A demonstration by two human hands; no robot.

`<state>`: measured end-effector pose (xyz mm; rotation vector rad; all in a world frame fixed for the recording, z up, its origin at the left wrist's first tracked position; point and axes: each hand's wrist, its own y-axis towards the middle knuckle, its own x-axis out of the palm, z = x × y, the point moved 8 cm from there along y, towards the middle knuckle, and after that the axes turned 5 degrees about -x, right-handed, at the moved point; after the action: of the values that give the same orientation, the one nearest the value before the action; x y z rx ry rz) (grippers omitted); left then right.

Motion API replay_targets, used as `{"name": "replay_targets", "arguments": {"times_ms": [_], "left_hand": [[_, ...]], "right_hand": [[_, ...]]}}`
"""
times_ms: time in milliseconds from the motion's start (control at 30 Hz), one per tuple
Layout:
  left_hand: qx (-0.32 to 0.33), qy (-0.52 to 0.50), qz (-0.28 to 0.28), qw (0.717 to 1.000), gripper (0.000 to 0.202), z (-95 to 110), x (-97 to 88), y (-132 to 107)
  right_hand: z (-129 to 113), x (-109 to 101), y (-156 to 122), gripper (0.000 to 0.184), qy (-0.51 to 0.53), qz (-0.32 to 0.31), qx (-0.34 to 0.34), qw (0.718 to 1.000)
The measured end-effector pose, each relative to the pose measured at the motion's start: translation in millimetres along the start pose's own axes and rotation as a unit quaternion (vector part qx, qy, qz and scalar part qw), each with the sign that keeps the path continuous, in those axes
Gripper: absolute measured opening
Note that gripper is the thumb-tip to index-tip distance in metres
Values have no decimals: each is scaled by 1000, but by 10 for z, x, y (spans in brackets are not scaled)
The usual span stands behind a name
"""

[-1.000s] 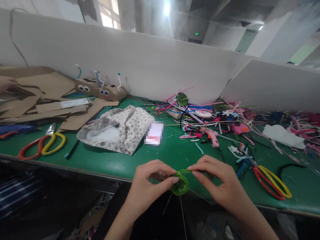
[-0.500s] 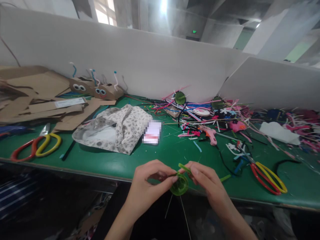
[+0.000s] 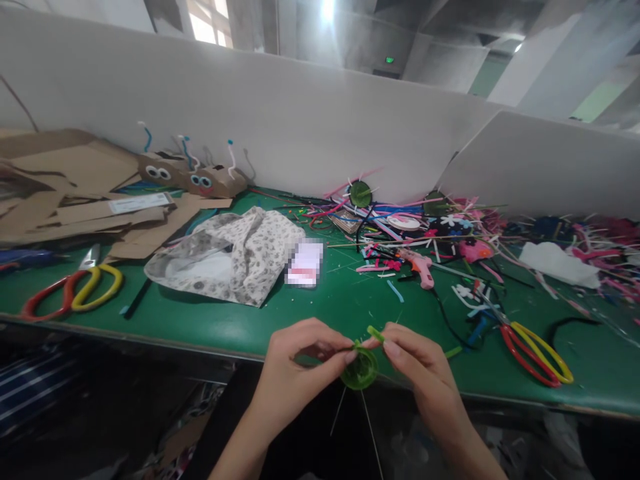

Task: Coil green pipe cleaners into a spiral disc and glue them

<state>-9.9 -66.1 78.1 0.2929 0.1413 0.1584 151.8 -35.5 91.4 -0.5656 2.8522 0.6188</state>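
Observation:
My left hand pinches a small round coil of green pipe cleaner at the near edge of the green table. My right hand pinches the loose green end that sticks up from the coil. Thin pale sticks hang down below the coil. Both hands are closed on the green piece, just over the table's front edge.
A floral cloth and a blurred card lie ahead. Red-and-yellow scissors sit at the right, another pair at the left. A pink glue gun and a heap of pipe cleaners fill the back right. Cardboard pieces lie back left.
My right hand has drawn in closer to the coil and bent the green end upward. The view shifted slightly; the other person's hand at far left is out of sight.

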Motion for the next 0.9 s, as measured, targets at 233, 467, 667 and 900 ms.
{"name": "replay_targets", "arguments": {"times_ms": [233, 467, 667, 900], "left_hand": [[15, -5, 5, 1000, 4, 6, -24, 4], [11, 3, 6, 1000, 3, 12, -17, -7], [25, -1, 10, 1000, 7, 26, -45, -14], [10, -3, 6, 1000, 5, 5, -31, -4]], "right_hand": [[56, 15, -19, 22, 15, 4, 14, 1000], [66, 26, -18, 18, 29, 11, 19, 999], [54, 47, -33, 21, 26, 7, 14, 1000], [5, 45, -10, 26, -24, 4, 6, 1000]]}}
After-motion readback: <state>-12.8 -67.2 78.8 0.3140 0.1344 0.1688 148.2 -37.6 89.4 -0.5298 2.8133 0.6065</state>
